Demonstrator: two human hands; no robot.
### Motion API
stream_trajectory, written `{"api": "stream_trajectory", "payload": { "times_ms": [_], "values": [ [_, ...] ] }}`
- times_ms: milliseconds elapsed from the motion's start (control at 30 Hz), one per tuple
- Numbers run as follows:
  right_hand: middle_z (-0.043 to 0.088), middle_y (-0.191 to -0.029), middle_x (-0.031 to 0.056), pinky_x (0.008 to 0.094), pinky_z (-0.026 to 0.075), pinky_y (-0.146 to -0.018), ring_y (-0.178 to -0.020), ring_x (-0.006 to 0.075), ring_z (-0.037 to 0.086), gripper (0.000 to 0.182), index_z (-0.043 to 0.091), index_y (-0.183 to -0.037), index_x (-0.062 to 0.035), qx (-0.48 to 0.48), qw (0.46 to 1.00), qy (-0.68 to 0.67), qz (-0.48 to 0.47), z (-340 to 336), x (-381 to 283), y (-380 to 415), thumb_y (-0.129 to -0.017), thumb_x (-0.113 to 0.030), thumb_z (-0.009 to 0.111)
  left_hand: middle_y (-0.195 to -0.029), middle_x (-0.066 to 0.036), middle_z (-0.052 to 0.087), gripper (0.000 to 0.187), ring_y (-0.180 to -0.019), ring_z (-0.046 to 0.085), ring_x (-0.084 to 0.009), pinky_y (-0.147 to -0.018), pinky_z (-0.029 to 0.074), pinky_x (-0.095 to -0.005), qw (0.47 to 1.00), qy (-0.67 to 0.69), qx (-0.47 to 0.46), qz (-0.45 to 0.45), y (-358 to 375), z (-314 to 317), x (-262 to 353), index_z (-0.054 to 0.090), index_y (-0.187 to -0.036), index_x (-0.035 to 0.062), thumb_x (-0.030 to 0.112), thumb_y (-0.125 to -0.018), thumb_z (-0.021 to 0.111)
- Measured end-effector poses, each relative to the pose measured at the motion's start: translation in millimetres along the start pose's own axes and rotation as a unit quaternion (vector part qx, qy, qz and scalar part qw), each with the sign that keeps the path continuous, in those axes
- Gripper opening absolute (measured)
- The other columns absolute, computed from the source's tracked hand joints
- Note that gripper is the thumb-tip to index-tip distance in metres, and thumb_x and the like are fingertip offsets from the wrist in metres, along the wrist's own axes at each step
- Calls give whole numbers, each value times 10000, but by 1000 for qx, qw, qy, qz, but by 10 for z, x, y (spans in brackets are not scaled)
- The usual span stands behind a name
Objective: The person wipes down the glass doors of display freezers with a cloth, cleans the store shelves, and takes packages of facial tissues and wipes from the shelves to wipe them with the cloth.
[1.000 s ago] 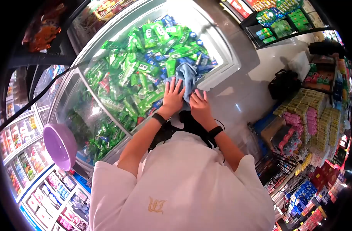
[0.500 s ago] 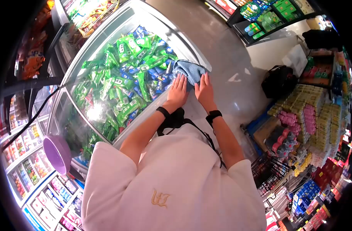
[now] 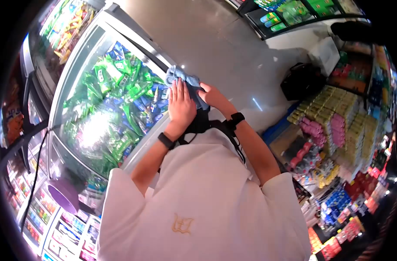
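Both grips flat on cloth (image 3: 184, 82), freezer (image 3: 133, 48) corner.

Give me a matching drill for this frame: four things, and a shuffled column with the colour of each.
Things:
1. cloth under the left hand and right hand
2. bowl at lower left
3. bag on the floor
4. wristband

Colours:
A. purple
B. black, worn on the arm
C. light blue
D. black, on the grey tiles

Pairs: 1-C, 2-A, 3-D, 4-B
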State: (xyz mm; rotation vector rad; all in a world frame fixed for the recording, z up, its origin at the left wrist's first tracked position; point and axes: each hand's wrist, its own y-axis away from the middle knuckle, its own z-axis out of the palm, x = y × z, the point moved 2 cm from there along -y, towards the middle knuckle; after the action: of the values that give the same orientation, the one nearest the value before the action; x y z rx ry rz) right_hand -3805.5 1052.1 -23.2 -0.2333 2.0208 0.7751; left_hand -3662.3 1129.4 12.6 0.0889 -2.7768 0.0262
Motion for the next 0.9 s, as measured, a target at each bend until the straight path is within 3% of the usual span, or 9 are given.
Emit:
{"api": "stream_trajectory", "payload": {
  "times_ms": [33, 267, 367, 533, 600, 667, 733, 800, 900],
  "values": [
    [675, -1172, 286, 434, 521, -908, -1082, 417, 661, 462, 572, -1348, 25, -65, 997, -4, 41, -129, -104, -11, -949, -207, 575, -1620, -228, 333, 698, -1535, 256, -401, -1248, 209, -524, 1000, -21, 6, -9, -81, 4, -23, 434, -1481, -86, 188, -865, 617],
    [645, -1338, 249, 365, 470, -1028, -1233, 344, 612, 505, 538, -1408, 53, -111, 993, 13, -46, 74, -143, -894, -942, -142, 517, -1607, -232, 361, 692, -1523, 286, -397, -1255, 168, -541, 989, -76, 54, -114, -844, -127, -284, 461, -1465, -92, 246, -878, 604],
    [653, -1337, 196, 348, 468, -1037, -1187, 246, 609, 486, 534, -1387, 80, -199, 959, -187, -76, 204, -298, -1486, -933, -83, 477, -1592, -238, 389, 642, -1502, 322, -407, -1245, 176, -563, 971, -135, 103, -171, -1168, -149, -479, 479, -1448, -92, 241, -904, 558],
    [702, -1224, 137, 322, 500, -967, -1069, 189, 631, 377, 621, -1268, 59, -251, 934, -254, -13, 197, -650, -1811, -981, -124, 462, -1549, -261, 423, 646, -1475, 348, -427, -1231, 218, -567, 957, -140, 148, -205, -1322, -95, -464, 466, -1448, -106, 225, -901, 563],
    [732, -1145, 116, 323, 501, -943, -1019, 168, 632, 406, 671, -1202, 61, -301, 935, -189, -9, 130, -489, -1824, -1010, -214, 442, -1588, -255, 367, 651, -1504, 302, -420, -1253, 191, -524, 962, -107, 139, -211, -1264, -41, -354, 439, -1466, -105, 212, -910, 556],
    [748, -906, 85, 369, 505, -730, -828, 135, 600, 423, 684, -1003, 110, -299, 954, -23, -15, -69, -537, -1737, -973, -265, 490, -1581, -263, 373, 654, -1505, 296, -425, -1254, 200, -509, 966, -79, 109, -222, -1181, 47, -222, 430, -1468, -112, 221, -919, 553],
    [649, -649, 30, 423, 410, -541, -614, 146, 496, 375, 678, -862, 124, -410, 909, 38, -58, -139, -309, -1876, -891, -233, 570, -1571, -276, 377, 653, -1503, 297, -430, -1252, 217, -507, 970, -62, 85, -220, -1101, 126, -32, 416, -1471, -123, 208, -923, 541],
    [724, -757, 111, 413, 468, -622, -683, 162, 541, 370, 681, -918, 131, -413, 903, 107, -50, -319, -594, -1769, -901, -226, 585, -1563, -289, 383, 656, -1494, 306, -439, -1254, 225, -495, 974, -27, 42, -219, -1086, 219, 133, 409, -1469, -133, 197, -916, 535],
    [755, -1016, 124, 361, 506, -794, -884, 161, 620, 367, 706, -1130, 54, -462, 884, 61, -17, -686, -849, -1671, -981, -254, 574, -1540, -331, 393, 656, -1468, 328, -484, -1246, 252, -484, 966, 77, 19, -246, -1157, 288, 228, 404, -1454, -155, 187, -913, 552]
  ]
}}
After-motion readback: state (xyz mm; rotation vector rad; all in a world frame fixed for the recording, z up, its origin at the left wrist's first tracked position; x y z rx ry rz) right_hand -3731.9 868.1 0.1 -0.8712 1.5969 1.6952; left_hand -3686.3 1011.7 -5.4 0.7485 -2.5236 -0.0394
